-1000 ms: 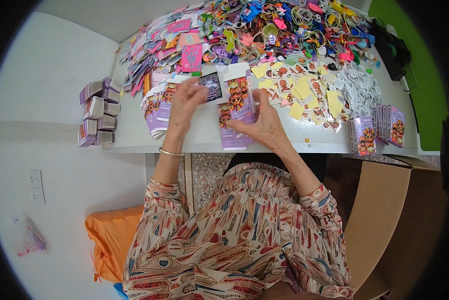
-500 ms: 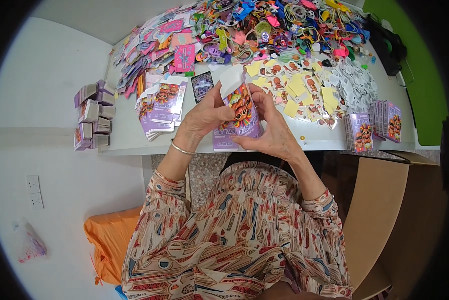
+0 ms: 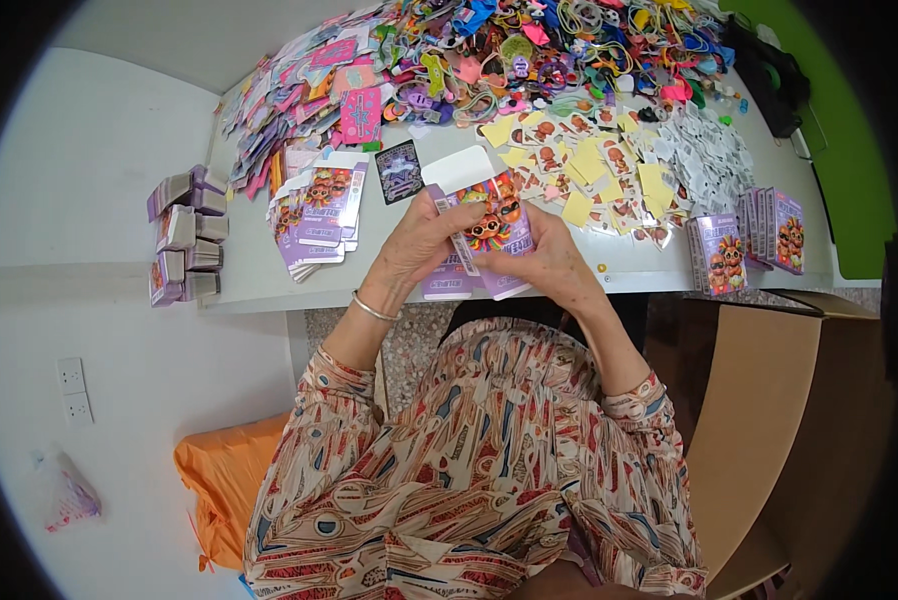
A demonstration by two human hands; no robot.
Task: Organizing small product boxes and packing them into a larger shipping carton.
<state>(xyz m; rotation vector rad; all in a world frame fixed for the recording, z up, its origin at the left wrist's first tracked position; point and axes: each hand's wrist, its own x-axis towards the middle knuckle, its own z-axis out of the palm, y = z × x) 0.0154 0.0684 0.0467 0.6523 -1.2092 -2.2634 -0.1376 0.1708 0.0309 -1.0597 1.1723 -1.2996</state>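
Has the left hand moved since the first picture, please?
Yes: relative to the lower bright pink card, the left hand has moved rightward and toward the person.

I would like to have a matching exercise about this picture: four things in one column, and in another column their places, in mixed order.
1. purple box with white flap
2. black card
3. silver bracelet
4. orange bag

A. around the left wrist
B. lower than the table, at the person's left
C. between the left hand and the right hand
D. lying on the table

Pairs: 1-C, 2-D, 3-A, 4-B
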